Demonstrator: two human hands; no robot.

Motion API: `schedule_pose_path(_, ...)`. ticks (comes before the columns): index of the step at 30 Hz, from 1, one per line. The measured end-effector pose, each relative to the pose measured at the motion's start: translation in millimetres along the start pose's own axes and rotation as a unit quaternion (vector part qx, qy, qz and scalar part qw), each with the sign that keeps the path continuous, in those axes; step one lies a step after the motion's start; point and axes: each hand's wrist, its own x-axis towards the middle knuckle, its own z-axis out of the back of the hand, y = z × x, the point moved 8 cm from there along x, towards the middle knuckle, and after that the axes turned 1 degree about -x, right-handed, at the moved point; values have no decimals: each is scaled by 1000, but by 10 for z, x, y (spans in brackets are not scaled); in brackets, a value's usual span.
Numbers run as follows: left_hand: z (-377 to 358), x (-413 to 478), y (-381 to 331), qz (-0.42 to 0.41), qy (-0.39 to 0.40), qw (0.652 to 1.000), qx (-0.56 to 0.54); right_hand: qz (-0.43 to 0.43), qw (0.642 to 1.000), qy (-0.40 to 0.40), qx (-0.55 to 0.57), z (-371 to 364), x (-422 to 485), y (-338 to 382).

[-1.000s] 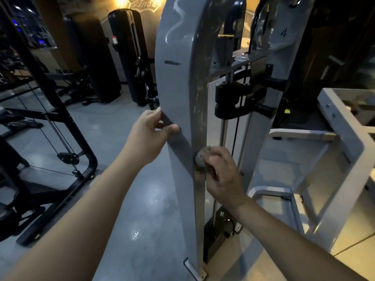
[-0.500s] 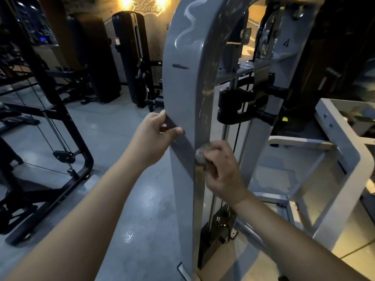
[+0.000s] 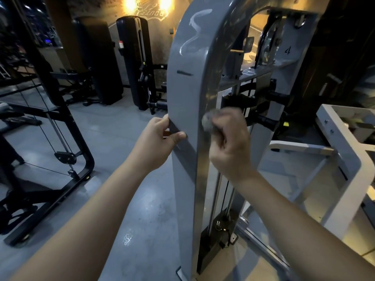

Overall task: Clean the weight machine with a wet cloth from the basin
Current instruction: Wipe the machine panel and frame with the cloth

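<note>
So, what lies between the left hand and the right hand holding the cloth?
In the head view, only the weight machine's grey upright: the left hand grips its left edge, and the right hand presses the cloth on its right edge.

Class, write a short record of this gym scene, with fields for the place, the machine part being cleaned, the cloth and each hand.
place: gym, grey floor, black machines behind
part being cleaned: grey post of the weight machine
cloth: small grey wad, pressed on the post's right edge, blurred
left hand: holds the post's left edge, thumb on its front
right hand: grips the cloth
</note>
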Motion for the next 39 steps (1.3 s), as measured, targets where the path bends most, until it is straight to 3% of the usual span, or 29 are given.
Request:
schedule_pose_path(3,-4,-4,2,1,-5,1000,-1,-4,999,-45,6,6,20,28)
schedule_pose_path(8,6,6,-2,-11,-4,1000,-4,-7,996,92,10,-161,-621,21)
schedule_pose_path(13,2,6,-4,-6,-1,1000,-6,20,999,-38,-8,86,378,103)
schedule_pose_path(15,0,4,-10,-7,4,1000,-6,6,999,-47,-7,63,302,97)
schedule_pose_path(19,6,14,-3,-13,4,1000,-10,-3,998,65,-5,-115,-455,121)
schedule_pose_path(21,14,17,9,-12,-1,1000,-10,10,996,84,-5,-109,-364,152)
schedule_pose_path(27,-3,16,18,-7,6,1000,-16,13,999,-39,-21,77,433,223)
schedule_pose_path(31,2,37,55,-5,4,1000,-10,39,996,73,-27,-107,-307,260)
schedule_pose_path(33,8,37,54,-6,4,1000,-7,68,992,99,-26,-134,-256,290)
schedule_pose_path(39,0,18,13,-4,14,1000,-13,50,996,-61,-34,103,673,302)
